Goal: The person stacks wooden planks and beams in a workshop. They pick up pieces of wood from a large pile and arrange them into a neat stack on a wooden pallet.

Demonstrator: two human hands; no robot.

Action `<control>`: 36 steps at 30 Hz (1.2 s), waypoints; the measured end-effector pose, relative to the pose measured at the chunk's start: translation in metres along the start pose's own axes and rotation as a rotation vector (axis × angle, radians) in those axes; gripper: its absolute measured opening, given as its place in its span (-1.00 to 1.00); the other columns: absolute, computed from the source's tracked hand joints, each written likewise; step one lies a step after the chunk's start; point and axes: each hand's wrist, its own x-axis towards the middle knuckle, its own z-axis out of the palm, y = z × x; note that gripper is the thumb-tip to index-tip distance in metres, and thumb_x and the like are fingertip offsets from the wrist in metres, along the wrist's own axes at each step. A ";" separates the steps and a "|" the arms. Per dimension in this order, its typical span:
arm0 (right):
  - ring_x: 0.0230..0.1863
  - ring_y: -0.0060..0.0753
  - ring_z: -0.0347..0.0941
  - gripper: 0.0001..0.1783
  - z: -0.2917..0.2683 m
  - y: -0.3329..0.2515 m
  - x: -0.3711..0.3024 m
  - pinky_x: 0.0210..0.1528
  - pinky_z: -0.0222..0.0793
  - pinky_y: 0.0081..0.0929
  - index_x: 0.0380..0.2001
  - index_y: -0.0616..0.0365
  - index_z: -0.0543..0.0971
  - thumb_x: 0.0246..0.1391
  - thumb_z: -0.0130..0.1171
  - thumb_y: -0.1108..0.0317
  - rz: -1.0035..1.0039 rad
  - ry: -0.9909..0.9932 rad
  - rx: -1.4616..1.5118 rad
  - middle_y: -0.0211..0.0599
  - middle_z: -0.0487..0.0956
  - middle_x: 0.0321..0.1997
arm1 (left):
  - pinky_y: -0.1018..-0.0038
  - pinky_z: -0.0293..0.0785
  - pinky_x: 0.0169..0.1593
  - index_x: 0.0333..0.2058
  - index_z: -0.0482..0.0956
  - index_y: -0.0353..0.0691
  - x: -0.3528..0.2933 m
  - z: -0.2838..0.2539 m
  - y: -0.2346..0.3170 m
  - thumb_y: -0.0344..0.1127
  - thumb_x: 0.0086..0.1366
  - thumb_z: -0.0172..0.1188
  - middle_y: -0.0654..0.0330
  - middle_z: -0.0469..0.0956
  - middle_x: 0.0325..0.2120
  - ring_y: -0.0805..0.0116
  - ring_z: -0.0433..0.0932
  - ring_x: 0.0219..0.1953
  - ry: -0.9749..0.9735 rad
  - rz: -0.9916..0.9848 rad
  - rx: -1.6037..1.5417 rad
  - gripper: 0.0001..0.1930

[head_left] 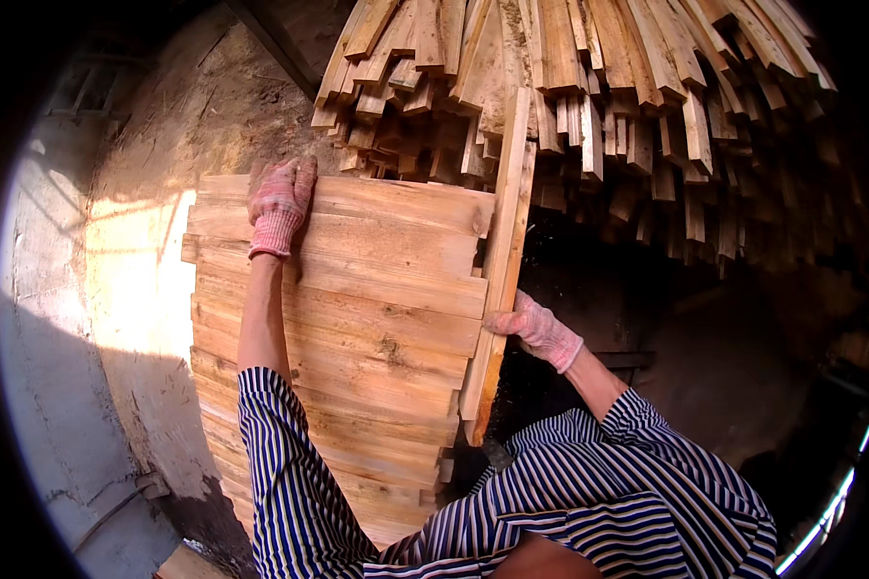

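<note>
A broad row of light wooden boards [386,338] lies in front of me, laid side by side, their right ends uneven. Wearing a pinkish knit glove, my left hand [282,205] reaches to the far edge of the row, its fingers closed over the edge of the farthest board [386,198]. At the right ends, a long wooden plank [502,265] runs lengthwise away from me, touching or close against them. My right hand [536,331], gloved the same way, grips this plank from its right side; some fingers are hidden behind it.
A large pile of loose wooden planks [637,58] rises at the far right, many ends sticking out toward me. Left of the boards, a sunlit dirt floor [135,280] meets a grey slab [43,367]. A dark bar [275,43] slants across the far left.
</note>
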 end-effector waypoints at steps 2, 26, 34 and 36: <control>-0.16 -0.57 0.46 -0.20 0.006 -0.005 0.011 0.04 0.42 -0.55 0.18 0.33 0.41 0.08 0.42 -0.04 -0.001 -0.042 0.048 -0.44 0.55 -0.11 | 0.18 0.39 0.23 0.13 0.58 -0.06 0.002 -0.004 0.001 0.28 0.48 -0.24 0.02 0.58 0.08 -0.03 0.47 0.18 0.078 0.005 0.099 -0.36; 0.12 -0.44 0.52 -0.66 -0.078 0.048 0.036 0.29 0.38 -0.49 0.09 0.30 0.48 0.25 0.11 0.58 0.013 -0.119 -0.254 -0.29 0.59 0.08 | -0.10 -0.21 0.49 0.46 -0.03 -0.25 -0.668 -0.049 -0.188 0.54 0.24 -0.07 -0.13 -0.08 0.49 -0.20 -0.18 0.52 0.005 -1.846 0.209 0.10; 0.00 -0.32 0.56 -0.64 -0.039 0.067 -0.036 0.25 0.42 -0.36 0.07 0.34 0.51 0.31 0.15 0.33 0.195 -0.139 0.230 -0.21 0.62 0.01 | 0.08 0.27 0.35 0.41 0.18 -0.26 -0.911 -0.026 -0.137 0.38 0.24 0.19 -0.09 0.30 0.34 -0.04 0.35 0.31 0.473 -1.779 -1.357 0.00; -0.12 -0.31 0.56 -0.60 -0.022 0.073 -0.089 0.10 0.50 -0.34 -0.06 0.37 0.53 0.23 0.24 0.23 0.172 0.051 -0.029 -0.20 0.60 -0.16 | 0.05 0.30 0.34 0.40 0.19 -0.22 -0.923 -0.015 -0.124 0.37 0.26 0.18 -0.07 0.30 0.34 -0.04 0.36 0.30 0.446 -1.780 -1.503 -0.04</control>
